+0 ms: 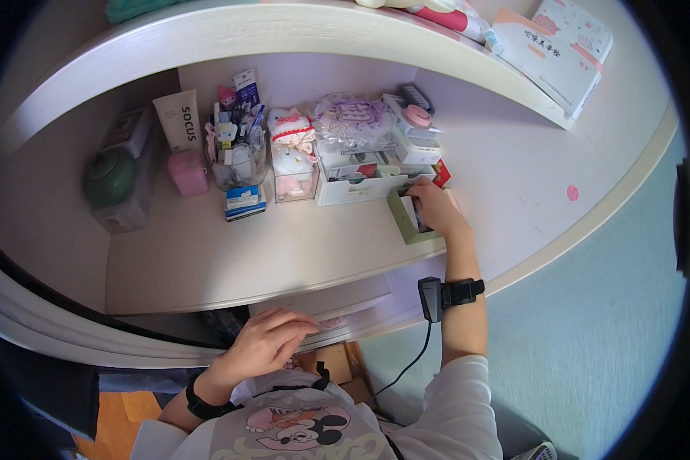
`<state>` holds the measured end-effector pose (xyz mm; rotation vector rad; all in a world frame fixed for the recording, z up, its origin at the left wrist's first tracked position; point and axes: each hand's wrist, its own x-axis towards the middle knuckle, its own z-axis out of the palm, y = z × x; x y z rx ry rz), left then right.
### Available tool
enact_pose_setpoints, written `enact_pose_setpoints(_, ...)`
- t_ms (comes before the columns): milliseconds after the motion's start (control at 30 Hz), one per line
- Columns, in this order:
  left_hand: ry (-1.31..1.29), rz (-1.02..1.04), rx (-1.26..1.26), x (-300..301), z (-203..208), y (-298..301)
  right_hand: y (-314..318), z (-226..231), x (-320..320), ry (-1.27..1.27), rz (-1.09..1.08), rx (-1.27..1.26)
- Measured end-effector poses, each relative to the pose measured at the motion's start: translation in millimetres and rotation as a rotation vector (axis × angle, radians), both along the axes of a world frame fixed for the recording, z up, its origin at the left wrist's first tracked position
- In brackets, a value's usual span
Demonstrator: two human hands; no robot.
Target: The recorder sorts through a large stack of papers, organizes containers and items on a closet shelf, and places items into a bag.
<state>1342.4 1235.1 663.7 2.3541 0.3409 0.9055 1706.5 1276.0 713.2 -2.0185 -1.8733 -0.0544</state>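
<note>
My right hand (435, 208) reaches over the right end of a small olive-green box (418, 236) on the shelf. Its fingers bend down into the box and their tips are hidden, so what they hold cannot be told. White contents show beside them. Directly behind stands a white organizer box (360, 192) with small packets and a green item in its compartments. My left hand (272, 337) hangs in front of the shelf's front edge, fingers loosely stretched, with nothing in it.
Left along the shelf (207, 261) stand a blue-white small box (244, 203), a clear bin of plush toys (295, 188), a cup of pens (238, 157), a pink case (187, 172), a cream tube (179, 121) and a green round pot (109, 176). An upper shelf (284, 29) overhangs them.
</note>
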Motion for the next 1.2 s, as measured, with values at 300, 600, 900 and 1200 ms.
enact_pose_setpoints(300, -0.006, 0.013, 0.009, 1.1, 1.4, 1.0, -9.7, 15.7, -2.3, -0.043, 0.022, -0.107)
enact_pose_setpoints(600, -0.001, 0.005, 0.007, -1.0, 1.1, 0.0, -4.8, 9.1, -1.0, -0.097, 0.009, 0.021)
enact_pose_setpoints(900, 0.02, -0.004, 0.009, -0.1, 1.3, -1.8, -5.9, 9.3, -7.4, -0.062, 0.051, 0.02)
enact_pose_setpoints(1200, 0.032, -0.004, 0.158, 18.1, 16.9, 6.6, -52.8, 25.4, -10.5, 0.121, -0.221, 0.253)
